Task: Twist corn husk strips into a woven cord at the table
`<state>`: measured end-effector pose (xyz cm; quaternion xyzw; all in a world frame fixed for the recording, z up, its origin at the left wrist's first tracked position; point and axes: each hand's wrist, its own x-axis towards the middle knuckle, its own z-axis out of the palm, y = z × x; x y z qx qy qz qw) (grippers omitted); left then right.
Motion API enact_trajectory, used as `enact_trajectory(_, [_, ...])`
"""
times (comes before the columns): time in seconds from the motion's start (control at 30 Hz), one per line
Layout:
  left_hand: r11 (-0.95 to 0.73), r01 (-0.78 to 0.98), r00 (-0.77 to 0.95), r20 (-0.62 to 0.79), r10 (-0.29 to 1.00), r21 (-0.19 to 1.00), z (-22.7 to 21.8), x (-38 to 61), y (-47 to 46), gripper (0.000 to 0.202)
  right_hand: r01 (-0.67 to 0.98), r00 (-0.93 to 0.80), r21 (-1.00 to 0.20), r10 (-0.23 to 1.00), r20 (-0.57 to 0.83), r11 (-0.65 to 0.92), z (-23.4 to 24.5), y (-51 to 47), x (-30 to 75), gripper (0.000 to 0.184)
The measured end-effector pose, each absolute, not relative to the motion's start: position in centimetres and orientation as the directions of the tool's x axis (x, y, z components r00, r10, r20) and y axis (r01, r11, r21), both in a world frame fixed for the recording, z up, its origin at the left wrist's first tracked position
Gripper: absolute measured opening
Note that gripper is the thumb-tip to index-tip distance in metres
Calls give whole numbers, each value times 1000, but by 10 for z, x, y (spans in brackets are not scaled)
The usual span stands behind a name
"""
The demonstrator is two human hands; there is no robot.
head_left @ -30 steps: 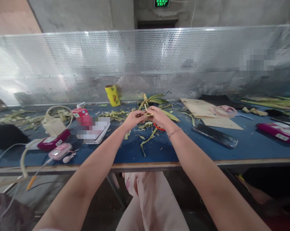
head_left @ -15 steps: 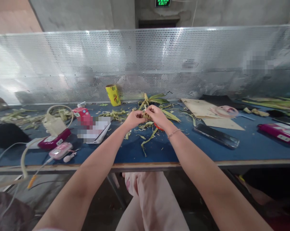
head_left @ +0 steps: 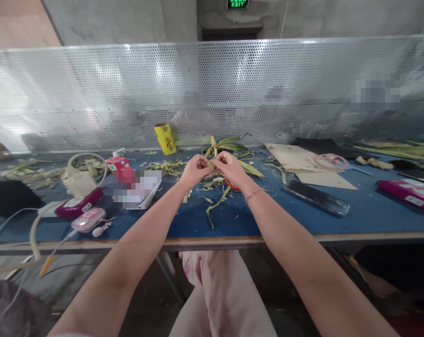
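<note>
My left hand and my right hand meet over the middle of the blue table, fingers pinched together on a small piece of green leaf strip held between them. A thin bracelet circles my right wrist. Below the hands lie loose leaf scraps and a red ring, partly hidden by my right hand. Longer green leaves lie just behind the hands.
A yellow roll stands at the back by the perforated metal screen. Left: red pack, magenta device, pink device, cables. Right: black phone, brown paper, pink tape ring, another magenta device.
Both hands stayed together over the scraps and rose slightly; the fingers shifted on the leaf strip, and the yellowish end that stuck out earlier is now tucked between them.
</note>
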<state>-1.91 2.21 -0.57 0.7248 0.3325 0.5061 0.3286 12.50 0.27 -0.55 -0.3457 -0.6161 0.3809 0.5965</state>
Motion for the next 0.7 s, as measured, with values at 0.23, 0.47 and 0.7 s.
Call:
enact_trajectory(0.23, [-608, 141, 247, 567, 786, 782, -6, -18, 22, 25, 105, -59, -850, 856, 513, 517, -6, 7, 131, 23])
enact_trajectory(0.47, [-586, 145, 167, 564, 808, 797, -12, -14, 24, 28, 350, -105, -751, 820, 562, 559, -1, 3, 136, 20])
enact_trajectory(0.7, [-579, 151, 167, 557, 814, 801, -10, -13, 19, 23, 418, -180, -623, 733, 656, 661, -2, 8, 138, 18])
